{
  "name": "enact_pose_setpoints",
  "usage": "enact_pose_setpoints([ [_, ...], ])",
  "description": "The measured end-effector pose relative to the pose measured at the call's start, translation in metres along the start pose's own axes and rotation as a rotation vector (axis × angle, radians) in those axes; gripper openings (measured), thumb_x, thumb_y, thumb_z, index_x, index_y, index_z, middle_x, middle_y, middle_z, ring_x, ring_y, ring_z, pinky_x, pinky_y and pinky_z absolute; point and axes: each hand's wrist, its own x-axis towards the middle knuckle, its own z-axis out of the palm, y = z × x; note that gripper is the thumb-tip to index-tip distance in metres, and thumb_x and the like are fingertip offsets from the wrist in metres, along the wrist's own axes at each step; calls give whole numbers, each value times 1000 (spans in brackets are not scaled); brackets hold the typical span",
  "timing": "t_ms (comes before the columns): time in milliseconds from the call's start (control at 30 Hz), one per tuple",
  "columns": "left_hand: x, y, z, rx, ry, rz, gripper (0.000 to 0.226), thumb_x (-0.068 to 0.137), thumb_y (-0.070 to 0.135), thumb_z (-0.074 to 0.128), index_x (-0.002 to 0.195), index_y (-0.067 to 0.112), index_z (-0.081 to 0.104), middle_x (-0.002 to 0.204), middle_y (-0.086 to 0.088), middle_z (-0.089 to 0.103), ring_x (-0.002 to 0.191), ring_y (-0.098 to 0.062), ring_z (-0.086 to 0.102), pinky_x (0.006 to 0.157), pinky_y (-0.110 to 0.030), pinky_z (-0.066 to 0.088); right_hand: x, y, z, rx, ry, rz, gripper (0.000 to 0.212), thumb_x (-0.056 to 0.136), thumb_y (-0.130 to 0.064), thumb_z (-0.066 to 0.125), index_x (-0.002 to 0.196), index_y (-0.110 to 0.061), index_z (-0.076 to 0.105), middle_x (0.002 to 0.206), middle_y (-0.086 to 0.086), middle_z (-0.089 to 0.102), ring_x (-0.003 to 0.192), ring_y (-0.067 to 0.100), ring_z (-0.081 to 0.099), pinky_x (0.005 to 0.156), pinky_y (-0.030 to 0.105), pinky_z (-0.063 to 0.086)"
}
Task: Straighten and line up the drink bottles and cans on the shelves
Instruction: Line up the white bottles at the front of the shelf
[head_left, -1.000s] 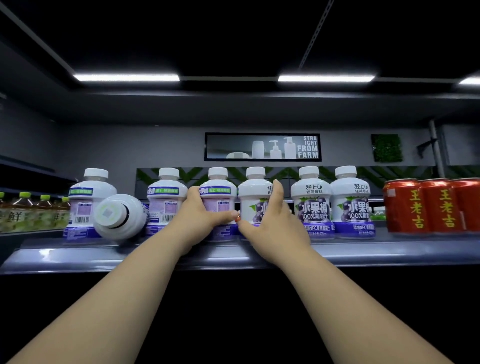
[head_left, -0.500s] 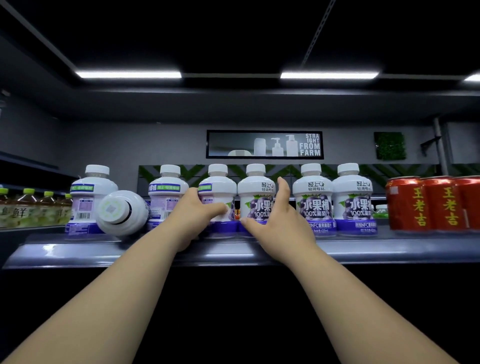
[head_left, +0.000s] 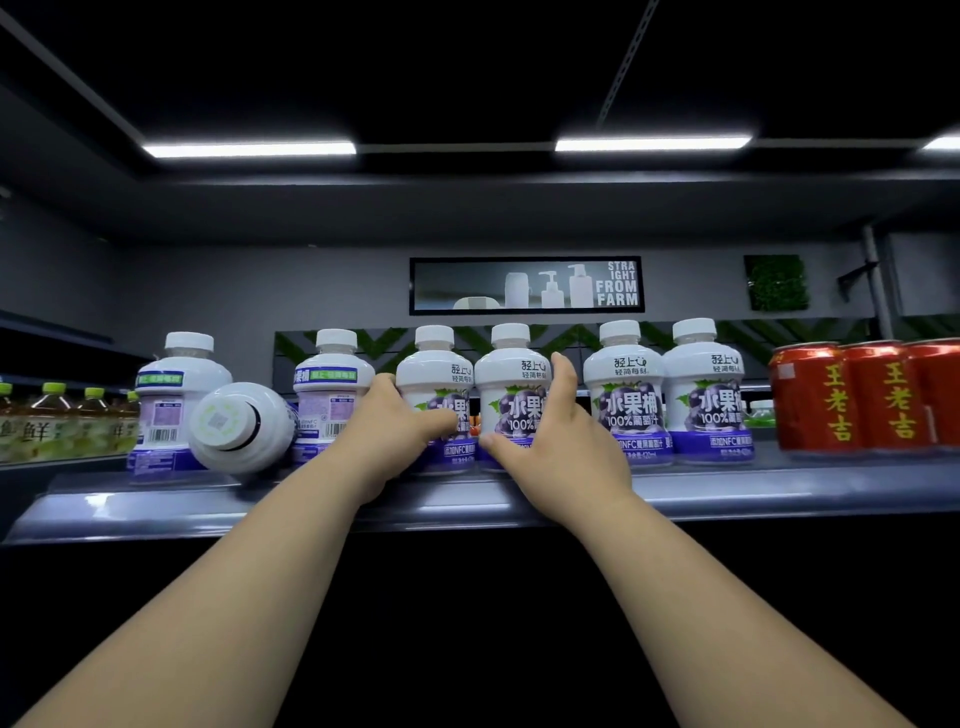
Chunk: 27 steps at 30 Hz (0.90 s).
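**Both hands are gripping neighbouring white bottles on the shelf**

Your left hand (head_left: 387, 441) is wrapping round the third white bottle (head_left: 435, 376) in the row. Its thumb is lying across the label and its other fingers are hiding behind the bottle. Your right hand (head_left: 563, 444) is gripping the fourth white bottle (head_left: 511, 382) just beside it. Its thumb is crossing the lower label, its forefinger is running up the right side, and the remaining fingers are out of sight. Both bottles are standing upright near the front of the shelf (head_left: 753, 483), and your hands are covering much of their labels and bases.

To the left, a tipped bottle (head_left: 241, 426) is lying on its side with one round end facing you. Whether that end is the cap or the base is hard to make out. It is blocking part of the second white bottle (head_left: 332, 389) and is sitting beside the first white bottle (head_left: 176, 400).

To the right, two more white bottles (head_left: 623, 395) are standing upright with their labels facing forward. Further right, red cans (head_left: 815, 400) are standing in a row, with the last one running off the frame edge. At the far left, tea bottles (head_left: 52, 423) with green caps are showing blurred and cut off. A sign (head_left: 527, 285) is hanging on the far wall.
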Motion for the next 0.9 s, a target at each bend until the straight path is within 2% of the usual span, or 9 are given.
enact_pose_setpoints([
  [67, 0, 1, -1, -26, -19, -2, 65, 60, 37, 86, 112, 17, 52, 102, -6, 63, 88, -20, 64, 59, -33, 49, -1, 0, 1, 4, 14, 0, 108, 84, -67, 62, 154, -21, -7, 136, 7, 57, 116, 31, 58, 82, 40, 45],
  [167, -2, 1, -1, -54, -53, 22, 78, 48, 45, 92, 110, 19, 55, 100, -2, 69, 90, -17, 68, 74, -40, 57, -3, 0, 1, 0, 35, -6, 107, 84, -67, 62, 153, -20, -4, 138, 7, 55, 118, 31, 58, 85, 41, 47],
  [267, -4, 4, -1, -21, -29, -1, 54, 68, 32, 83, 109, 16, 52, 99, -3, 64, 85, -16, 62, 59, -31, 49, -5, -2, 0, -27, 67, -16, 104, 85, -66, 61, 153, -20, -2, 136, 8, 56, 117, 31, 58, 84, 40, 47],
  [367, -4, 4, -1, -18, -36, 13, 45, 72, 30, 80, 107, 16, 55, 98, -5, 64, 83, -18, 62, 56, -29, 47, -5, -3, -2, -73, 67, -12, 101, 86, -67, 59, 153, -20, 1, 134, 8, 58, 116, 31, 59, 83, 40, 47],
  [500, -6, 4, 1, -7, -78, 61, 58, 61, 45, 87, 105, 22, 58, 95, 3, 69, 85, -16, 67, 70, -40, 58, -3, 0, -7, -166, 57, 12, 98, 87, -70, 54, 152, -19, 2, 128, 9, 61, 110, 31, 62, 74, 38, 43],
  [567, -7, 4, 2, 18, -87, 75, 62, 64, 47, 88, 108, 22, 52, 97, 4, 68, 87, -15, 67, 69, -39, 58, -3, 3, -10, -213, 66, 24, 98, 87, -72, 51, 152, -20, 1, 127, 9, 61, 109, 31, 63, 72, 38, 42],
  [667, -7, 3, 3, 59, -90, 102, 64, 67, 51, 85, 112, 23, 49, 101, 7, 66, 92, -11, 65, 84, -41, 56, -6, 5, -14, -228, 85, 26, 95, 87, -70, 53, 152, -22, 3, 127, 8, 62, 108, 31, 63, 72, 39, 44],
  [767, -8, 3, 2, 128, -99, 145, 59, 70, 58, 80, 111, 27, 51, 104, 11, 65, 96, -10, 63, 91, -40, 52, -10, 7, -22, -193, 144, -1, 78, 91, -57, 58, 150, -26, 19, 125, 4, 63, 108, 30, 62, 76, 38, 47],
  [900, -11, 6, -1, 177, -139, 161, 59, 73, 64, 73, 116, 32, 50, 95, 17, 61, 90, -6, 60, 86, -40, 54, -23, 26, -33, -118, 336, -139, 56, 88, -40, 69, 137, -21, 48, 112, -2, 68, 97, 26, 63, 72, 36, 47],
])
